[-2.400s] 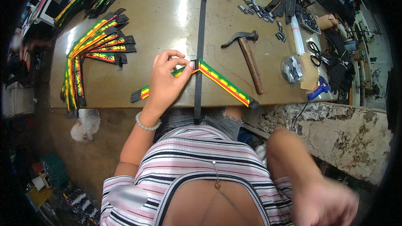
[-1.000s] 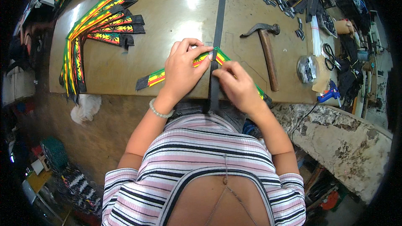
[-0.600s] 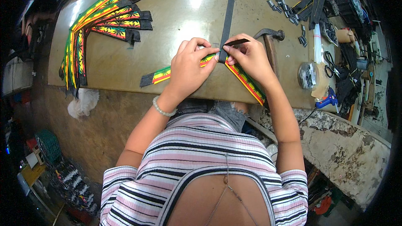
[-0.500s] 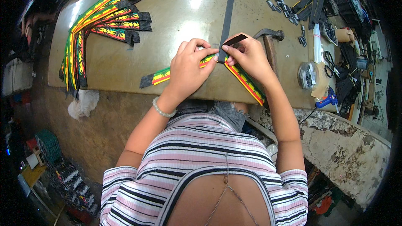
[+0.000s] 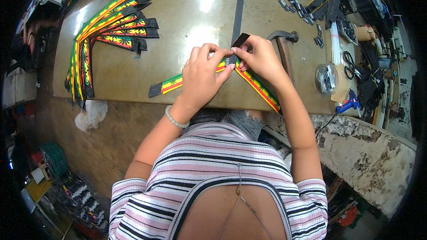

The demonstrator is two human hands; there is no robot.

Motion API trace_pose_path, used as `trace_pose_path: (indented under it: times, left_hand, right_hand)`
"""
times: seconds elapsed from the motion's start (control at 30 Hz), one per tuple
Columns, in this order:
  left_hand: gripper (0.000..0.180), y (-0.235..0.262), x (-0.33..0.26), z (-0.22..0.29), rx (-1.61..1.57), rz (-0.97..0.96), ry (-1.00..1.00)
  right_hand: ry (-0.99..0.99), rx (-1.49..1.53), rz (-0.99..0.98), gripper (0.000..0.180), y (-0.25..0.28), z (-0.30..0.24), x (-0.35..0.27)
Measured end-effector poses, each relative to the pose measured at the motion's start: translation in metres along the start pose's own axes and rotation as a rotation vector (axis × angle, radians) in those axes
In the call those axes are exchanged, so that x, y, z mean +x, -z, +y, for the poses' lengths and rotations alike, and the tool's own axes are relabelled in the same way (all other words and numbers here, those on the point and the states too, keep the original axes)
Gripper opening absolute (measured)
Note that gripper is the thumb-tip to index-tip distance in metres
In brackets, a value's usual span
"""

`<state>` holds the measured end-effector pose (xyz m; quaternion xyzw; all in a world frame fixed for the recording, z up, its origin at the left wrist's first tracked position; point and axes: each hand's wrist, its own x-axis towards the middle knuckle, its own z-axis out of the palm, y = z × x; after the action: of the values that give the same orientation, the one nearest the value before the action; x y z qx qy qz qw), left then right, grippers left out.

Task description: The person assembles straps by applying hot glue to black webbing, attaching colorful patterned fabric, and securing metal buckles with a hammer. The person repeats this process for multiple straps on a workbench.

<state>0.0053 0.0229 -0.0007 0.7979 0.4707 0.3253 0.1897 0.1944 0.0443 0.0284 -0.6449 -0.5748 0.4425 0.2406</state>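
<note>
Fingers of both hands are meeting at the middle of the striped strap [image 5: 255, 84], near the front edge of the table [image 5: 178, 26]. My left hand [image 5: 202, 78] is pinching down on the strap's fold, and my right hand [image 5: 260, 58] is gripping the free end of the black webbing [image 5: 239, 18], whose tip is now sticking up between my fingertips; a moment ago that end was lying flat and my right hand was off the table altogether. So the black piece is being brought onto the coloured one, by my reckoning to be joined there.

The strap is green, yellow and red with black ends, bent into a shallow V whose arms are running toward the front edge on either side of my hands. The hammer [image 5: 284, 49] is lying just to the right, and the finished straps [image 5: 106, 31] are fanning out at the left end.
</note>
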Motion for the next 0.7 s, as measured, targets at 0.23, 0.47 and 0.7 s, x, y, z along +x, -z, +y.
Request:
trace_pose_path:
  times: [0.23,0.47,0.7]
  left_hand:
    - [0.032,0.003,-0.002,0.0,0.086,-0.058,-0.085]
    - [0.028,0.003,-0.002,-0.01,-0.149,0.004,-0.039]
    - [0.024,-0.001,-0.004,-0.011,-0.142,0.021,0.006]
  right_hand:
    - [0.206,-0.459,0.316,0.021,-0.024,-0.002,-0.038]
    - [0.539,-0.49,0.345,0.05,-0.056,0.032,-0.078]
    - [0.572,-0.537,0.355,0.052,-0.057,0.03,-0.075]
